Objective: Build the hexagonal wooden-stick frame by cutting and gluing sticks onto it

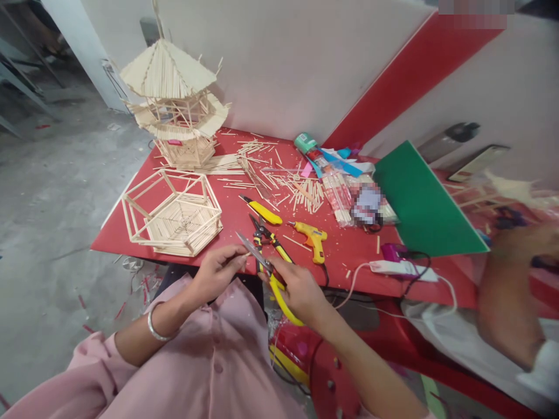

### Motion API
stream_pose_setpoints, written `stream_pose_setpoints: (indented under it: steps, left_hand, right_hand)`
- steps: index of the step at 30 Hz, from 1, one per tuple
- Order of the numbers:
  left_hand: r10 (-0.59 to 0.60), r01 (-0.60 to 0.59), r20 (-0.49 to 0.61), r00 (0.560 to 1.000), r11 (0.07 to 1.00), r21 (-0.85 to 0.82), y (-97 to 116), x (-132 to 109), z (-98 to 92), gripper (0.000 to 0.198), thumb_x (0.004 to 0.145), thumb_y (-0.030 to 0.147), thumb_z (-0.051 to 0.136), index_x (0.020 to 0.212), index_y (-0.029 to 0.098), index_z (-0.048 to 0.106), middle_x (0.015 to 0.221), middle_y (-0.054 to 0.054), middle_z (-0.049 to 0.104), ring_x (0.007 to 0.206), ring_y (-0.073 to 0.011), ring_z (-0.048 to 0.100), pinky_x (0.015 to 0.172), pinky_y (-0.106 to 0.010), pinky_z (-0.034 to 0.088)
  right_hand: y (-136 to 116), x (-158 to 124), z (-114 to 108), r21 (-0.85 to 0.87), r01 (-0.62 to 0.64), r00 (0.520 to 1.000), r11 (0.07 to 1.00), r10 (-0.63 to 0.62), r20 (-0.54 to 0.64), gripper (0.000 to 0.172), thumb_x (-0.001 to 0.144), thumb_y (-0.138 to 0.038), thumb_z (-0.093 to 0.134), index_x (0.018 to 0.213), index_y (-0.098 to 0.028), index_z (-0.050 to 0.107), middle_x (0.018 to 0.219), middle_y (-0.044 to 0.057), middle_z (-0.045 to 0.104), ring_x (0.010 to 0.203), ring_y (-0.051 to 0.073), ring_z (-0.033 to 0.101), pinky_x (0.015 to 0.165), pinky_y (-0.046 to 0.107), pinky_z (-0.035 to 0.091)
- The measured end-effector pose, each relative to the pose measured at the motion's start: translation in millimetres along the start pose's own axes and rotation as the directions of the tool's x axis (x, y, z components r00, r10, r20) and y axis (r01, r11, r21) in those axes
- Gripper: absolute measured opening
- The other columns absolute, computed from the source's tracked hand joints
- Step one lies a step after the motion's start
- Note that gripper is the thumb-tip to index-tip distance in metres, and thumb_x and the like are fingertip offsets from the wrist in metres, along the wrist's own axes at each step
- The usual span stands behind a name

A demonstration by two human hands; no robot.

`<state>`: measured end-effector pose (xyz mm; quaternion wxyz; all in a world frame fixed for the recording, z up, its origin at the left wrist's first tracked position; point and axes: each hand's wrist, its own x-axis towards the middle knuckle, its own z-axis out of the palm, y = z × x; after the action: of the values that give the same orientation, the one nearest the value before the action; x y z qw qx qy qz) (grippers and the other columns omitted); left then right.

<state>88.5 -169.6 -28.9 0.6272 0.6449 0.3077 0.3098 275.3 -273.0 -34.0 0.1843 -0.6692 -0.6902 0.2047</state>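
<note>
Step in hand, by appearance: trimming a stick (247,254) with scissors (258,255), at the centre of the frame, by the near edge of the table (356,247). The left hand (218,272) pinches the stick between thumb and forefinger; the right hand (301,289) has its fingers wrapped around the yellow handles. Blade contact cannot be confirmed. The next move calls for seating the stick between the blades, fingertips clear. The stick is pale, thin and mostly hidden. The grey blades point toward the upper left.
</note>
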Motion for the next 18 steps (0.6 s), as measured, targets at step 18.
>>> stream_pose_setpoints:
  steps: [18]
  left_hand:
    - [-0.045,0.042,-0.033,0.998,0.996,-0.083,-2.8,2.2,-0.4,0.015,0.081,0.029,0.062,0.073,0.017,0.065,0.059,0.002,0.058,0.053,-0.0100,0.048,0.054,-0.022,0.041]
  right_hand:
    - [-6.9,0.5,-3.9,-0.178,-0.032,0.999,0.983,0.029,-0.020,0.041,0.089,-0.033,0.053,0.129,-0.025,0.049,0.108,0.008,0.062,0.096,0.023,0.062,0.077,0.033,0.050]
